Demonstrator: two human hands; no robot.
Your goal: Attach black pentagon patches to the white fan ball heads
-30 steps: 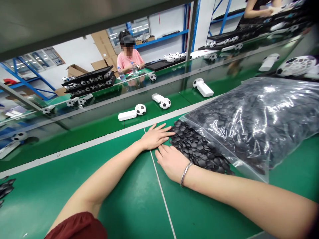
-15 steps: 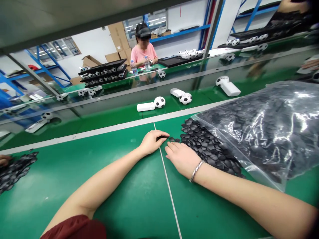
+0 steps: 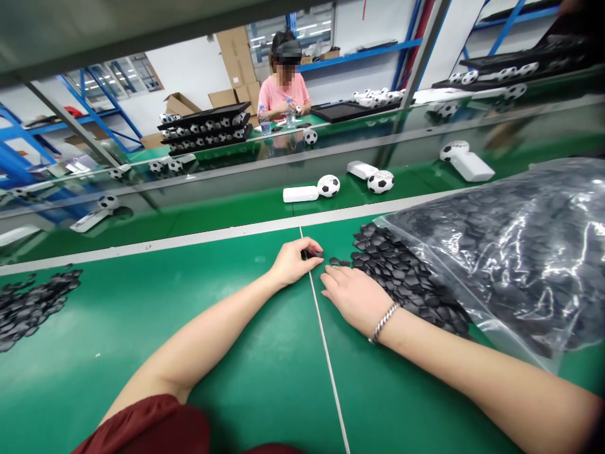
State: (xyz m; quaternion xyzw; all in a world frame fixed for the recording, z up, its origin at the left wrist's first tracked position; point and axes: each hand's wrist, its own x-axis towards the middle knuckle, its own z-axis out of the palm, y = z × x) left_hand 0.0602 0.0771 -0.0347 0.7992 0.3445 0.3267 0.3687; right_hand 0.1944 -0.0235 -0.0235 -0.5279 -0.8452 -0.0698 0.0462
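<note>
My left hand (image 3: 297, 260) is closed with small black pieces pinched between thumb and fingers, over the white seam of the green table (image 3: 212, 353). Just right of it, my right hand (image 3: 352, 293), with a braided bracelet at the wrist, lies palm down with its fingers stretched out on the tabletop. A couple of loose black pieces (image 3: 334, 261) lie just beyond its fingertips. They border a heap of black pieces (image 3: 401, 277), which spills from a clear plastic bag (image 3: 510, 246) on the right.
Beyond the light table edge (image 3: 189, 241), white parts with football-patterned balls (image 3: 328, 186) lie on a green belt. Another heap of black pieces (image 3: 38, 306) is at far left. A person in pink (image 3: 283, 94) sits across, near stacked black trays (image 3: 205, 129).
The view has shifted, so the scene sits further right in the picture. My left fingers have curled, and the black pieces between them show more clearly. A hand at the far left has left view.
</note>
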